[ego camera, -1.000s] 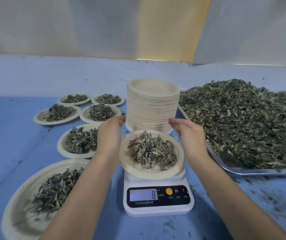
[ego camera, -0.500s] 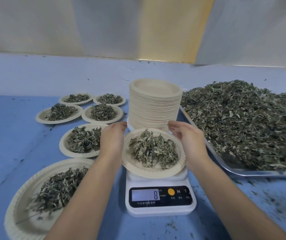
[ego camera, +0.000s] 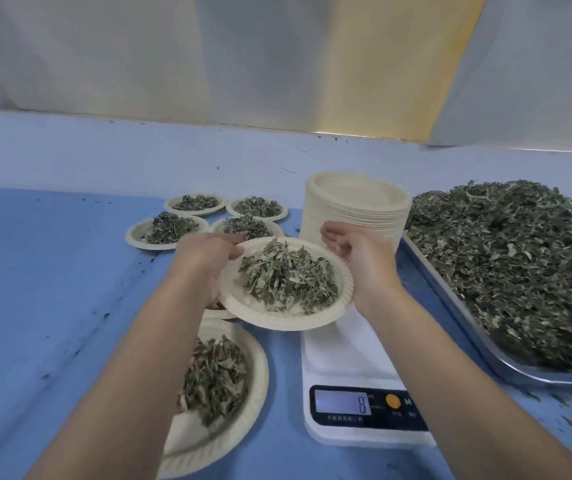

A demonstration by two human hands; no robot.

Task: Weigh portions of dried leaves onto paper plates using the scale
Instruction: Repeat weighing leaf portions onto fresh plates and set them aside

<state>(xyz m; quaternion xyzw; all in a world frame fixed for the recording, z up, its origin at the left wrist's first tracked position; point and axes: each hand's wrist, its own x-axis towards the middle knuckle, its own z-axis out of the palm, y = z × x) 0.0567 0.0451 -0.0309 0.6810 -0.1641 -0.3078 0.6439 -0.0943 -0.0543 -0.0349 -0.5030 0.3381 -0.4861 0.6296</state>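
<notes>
A paper plate [ego camera: 243,308] heaped with dried leaves [ego camera: 288,275] hangs above the table, left of the white scale [ego camera: 343,355]. My left hand [ego camera: 205,258] grips the plate's left rim. My right hand [ego camera: 357,258] sits at the plate's right rim with its fingers loosely spread and lifted off the rim. The scale's platform is bare and its display [ego camera: 341,401] reads 8. Behind my right hand stands a tall stack of empty paper plates [ego camera: 357,202].
A metal tray [ego camera: 450,306] piled with dried leaves [ego camera: 519,271] fills the right side. Several filled plates lie on the blue table at the left: a group at the back [ego camera: 166,230] and one near me [ego camera: 222,382]. Leaf crumbs dot the table.
The filled plate has come up off the scale and moved left, held by my left hand. My right hand's fingers have come off its rim. The view has shifted left.
</notes>
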